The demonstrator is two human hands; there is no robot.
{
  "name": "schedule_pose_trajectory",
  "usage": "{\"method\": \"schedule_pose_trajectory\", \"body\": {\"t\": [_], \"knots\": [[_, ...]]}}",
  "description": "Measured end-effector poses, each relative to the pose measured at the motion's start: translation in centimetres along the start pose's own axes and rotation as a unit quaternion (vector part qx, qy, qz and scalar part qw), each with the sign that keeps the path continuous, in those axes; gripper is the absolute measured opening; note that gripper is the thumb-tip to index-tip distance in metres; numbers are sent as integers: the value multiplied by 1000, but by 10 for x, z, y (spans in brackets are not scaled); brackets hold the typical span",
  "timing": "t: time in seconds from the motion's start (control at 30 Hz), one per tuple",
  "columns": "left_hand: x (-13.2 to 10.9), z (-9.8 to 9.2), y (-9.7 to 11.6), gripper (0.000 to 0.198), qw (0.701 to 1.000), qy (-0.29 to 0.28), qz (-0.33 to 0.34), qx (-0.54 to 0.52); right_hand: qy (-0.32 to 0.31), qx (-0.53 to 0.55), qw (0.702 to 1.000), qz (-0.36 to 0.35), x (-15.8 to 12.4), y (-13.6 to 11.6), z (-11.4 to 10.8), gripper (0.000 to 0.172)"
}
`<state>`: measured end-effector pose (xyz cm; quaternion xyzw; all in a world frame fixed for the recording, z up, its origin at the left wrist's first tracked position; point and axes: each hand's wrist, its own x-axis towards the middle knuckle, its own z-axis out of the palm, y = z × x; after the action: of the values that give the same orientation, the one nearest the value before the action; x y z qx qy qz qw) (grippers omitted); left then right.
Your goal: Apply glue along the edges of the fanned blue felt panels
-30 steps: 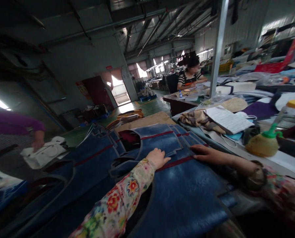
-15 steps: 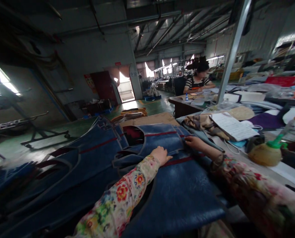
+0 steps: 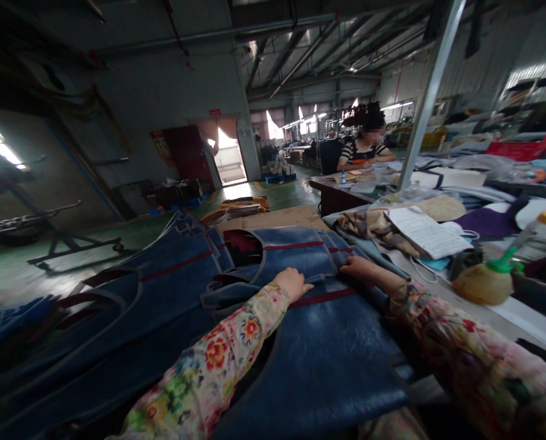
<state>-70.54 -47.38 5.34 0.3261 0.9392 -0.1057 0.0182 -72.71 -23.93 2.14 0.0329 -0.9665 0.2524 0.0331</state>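
A stack of blue leather-like mats [image 3: 328, 342] with red stripes lies in front of me, more of them fanned out to the left [image 3: 162, 287]. My left hand [image 3: 293, 282] rests knuckles up on the far edge of the top mat, its fingers curled over that edge. At the mat's far right corner my right hand [image 3: 359, 267] lies with fingers bent onto the edge. Both arms wear flowered sleeves.
To the right are a squat yellow bottle with a green cap [image 3: 486, 280], a jar with a yellow lid [image 3: 545, 232], a written sheet [image 3: 426, 231] and crumpled cloth [image 3: 373, 225]. A metal post [image 3: 426, 101] rises behind. A seated person [image 3: 364, 150] works at a far table.
My right hand slid from the mat's near right edge up to its far right corner. The view turned; another person's hand with white pieces at the left is out of sight.
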Motion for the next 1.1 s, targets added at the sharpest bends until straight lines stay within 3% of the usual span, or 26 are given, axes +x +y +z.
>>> {"method": "schedule_pose_trajectory", "body": {"t": [0.1,0.2,0.3,0.43,0.53,0.63,0.7,0.8,0.9,1.0,1.1], "knots": [[-1,0,0,55,1000,-6,-1,-4,-44,-37,998,27,3,3,3,24],[-3,1,1,58,1000,-9,-4,-16,-24,-68,997,7,6,1,6,24],[-4,4,1,63,999,-9,-4,-32,38,-67,994,-78,10,-3,17,43],[-9,6,-6,61,998,-11,26,-55,48,-64,971,-223,12,0,47,40],[-25,6,-23,46,995,-12,62,-80,54,-90,965,-242,10,8,65,47],[-57,6,-60,40,993,-5,59,-98,54,-101,963,-244,10,15,70,51],[-87,7,-94,42,995,-2,14,-100,55,-108,963,-242,10,17,70,53],[-137,10,-147,49,990,-9,-112,-82,58,-109,963,-240,10,19,72,55],[-179,20,-182,56,970,-39,-234,-45,60,-102,964,-240,10,19,74,55],[-198,39,-189,71,948,-68,-309,-17,61,-96,965,-236,9,19,75,56],[-195,56,-180,72,937,-51,-346,3,56,-99,966,-234,9,17,74,56]]}}
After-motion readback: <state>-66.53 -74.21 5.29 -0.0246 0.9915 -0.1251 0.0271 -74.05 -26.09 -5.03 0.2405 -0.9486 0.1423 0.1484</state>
